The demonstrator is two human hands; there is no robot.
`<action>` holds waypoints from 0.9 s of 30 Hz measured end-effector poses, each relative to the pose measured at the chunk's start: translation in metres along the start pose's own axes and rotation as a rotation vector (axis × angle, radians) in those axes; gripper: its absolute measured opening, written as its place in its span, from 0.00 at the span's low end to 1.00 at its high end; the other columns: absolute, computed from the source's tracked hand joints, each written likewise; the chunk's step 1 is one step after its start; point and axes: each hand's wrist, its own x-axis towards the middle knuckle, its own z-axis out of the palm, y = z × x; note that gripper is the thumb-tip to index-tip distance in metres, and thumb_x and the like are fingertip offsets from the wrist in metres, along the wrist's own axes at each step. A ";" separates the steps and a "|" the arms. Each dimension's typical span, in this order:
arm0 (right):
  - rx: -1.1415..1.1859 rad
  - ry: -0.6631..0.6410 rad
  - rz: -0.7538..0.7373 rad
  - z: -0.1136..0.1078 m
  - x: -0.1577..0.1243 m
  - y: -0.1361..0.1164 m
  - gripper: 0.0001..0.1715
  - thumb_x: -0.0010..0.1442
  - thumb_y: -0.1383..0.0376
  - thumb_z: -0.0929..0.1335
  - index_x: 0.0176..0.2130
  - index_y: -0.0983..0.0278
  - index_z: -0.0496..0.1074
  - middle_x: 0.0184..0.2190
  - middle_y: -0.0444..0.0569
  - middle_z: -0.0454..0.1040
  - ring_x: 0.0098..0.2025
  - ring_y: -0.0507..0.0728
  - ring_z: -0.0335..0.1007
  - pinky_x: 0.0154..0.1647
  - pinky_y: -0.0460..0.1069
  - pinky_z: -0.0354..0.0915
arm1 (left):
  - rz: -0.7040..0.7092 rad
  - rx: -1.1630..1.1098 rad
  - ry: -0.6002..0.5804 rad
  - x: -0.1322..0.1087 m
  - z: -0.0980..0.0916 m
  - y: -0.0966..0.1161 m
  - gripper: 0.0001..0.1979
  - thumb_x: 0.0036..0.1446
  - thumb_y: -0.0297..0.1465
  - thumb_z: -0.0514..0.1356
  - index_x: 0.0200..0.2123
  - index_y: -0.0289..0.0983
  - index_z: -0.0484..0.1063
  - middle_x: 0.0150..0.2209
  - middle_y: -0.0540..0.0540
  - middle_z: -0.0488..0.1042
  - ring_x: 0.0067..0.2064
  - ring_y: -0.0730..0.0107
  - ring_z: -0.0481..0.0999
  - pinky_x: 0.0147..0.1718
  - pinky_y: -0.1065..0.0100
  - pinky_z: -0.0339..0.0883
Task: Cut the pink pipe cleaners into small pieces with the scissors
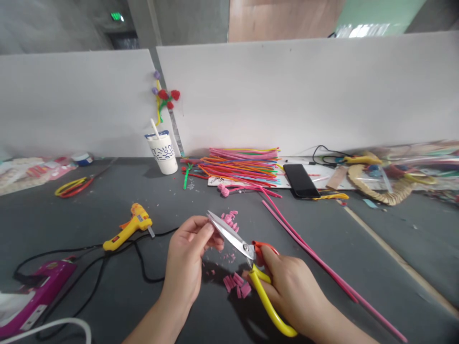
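My right hand (pixel 292 286) grips a pair of scissors (pixel 234 239) with one yellow and one red-orange handle, its blades pointing up and left. The blade tips reach the fingers of my left hand (pixel 190 253), which are pinched together; whatever lies between them is too small or hidden to make out. Beyond the blades lies a small heap of pink curled pieces (pixel 230 220). Several cut pink strips (pixel 237 285) are on the table below the scissors, with tiny pink scraps scattered between. Long pink pipe cleaners (pixel 315 255) stretch across the table to the right of my hands.
A yellow glue gun (pixel 131 228) and its black cord lie left, near a purple power strip (pixel 43 291). Behind are a patterned white cup (pixel 163 153), a pile of coloured pipe cleaners (pixel 240 167), a black phone (pixel 301 180) and a beige ring (pixel 387 191). A white partition (pixel 304 95) stands behind.
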 end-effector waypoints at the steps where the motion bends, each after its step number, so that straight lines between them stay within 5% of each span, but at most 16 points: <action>1: -0.007 0.000 -0.003 0.000 0.000 0.000 0.21 0.56 0.46 0.58 0.29 0.61 0.59 0.17 0.44 0.69 0.18 0.56 0.66 0.19 0.46 0.48 | 0.000 0.002 -0.002 0.000 0.000 0.000 0.02 0.51 0.27 0.59 0.28 0.35 0.71 0.22 0.51 0.72 0.23 0.77 0.70 0.24 0.76 0.65; 27: -0.009 -0.008 0.014 0.003 -0.001 0.005 0.21 0.56 0.47 0.57 0.25 0.60 0.56 0.15 0.42 0.65 0.15 0.53 0.59 0.19 0.46 0.43 | 0.010 0.012 0.018 0.001 -0.002 -0.001 0.03 0.48 0.28 0.60 0.27 0.34 0.71 0.21 0.51 0.72 0.23 0.76 0.70 0.22 0.75 0.65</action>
